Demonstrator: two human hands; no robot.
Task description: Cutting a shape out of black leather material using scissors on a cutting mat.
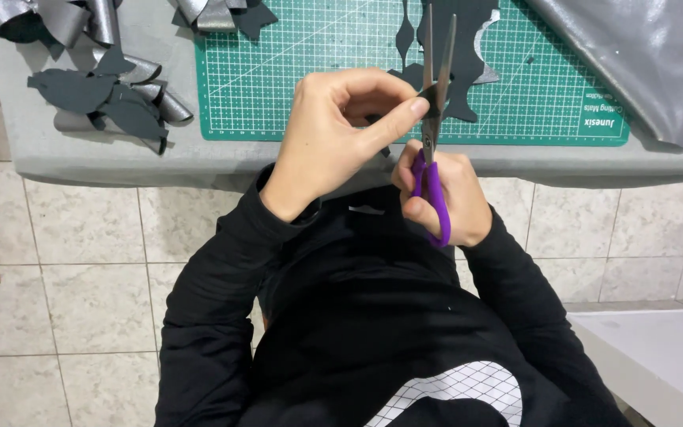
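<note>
While the small dark piece (434,95) is sitting between the open scissors (434,119) blades over the table's near edge, the left hand (341,134) is pinching it thumb-to-forefinger, so a fingertip could get nipped. The right hand (440,198) is curling through purple handles beside the green mat (294,87).

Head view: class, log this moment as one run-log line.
right hand: grips purple scissors, blades open | left hand: pinches dark scrap between blades | behind: green cutting mat, cut pieces
</note>
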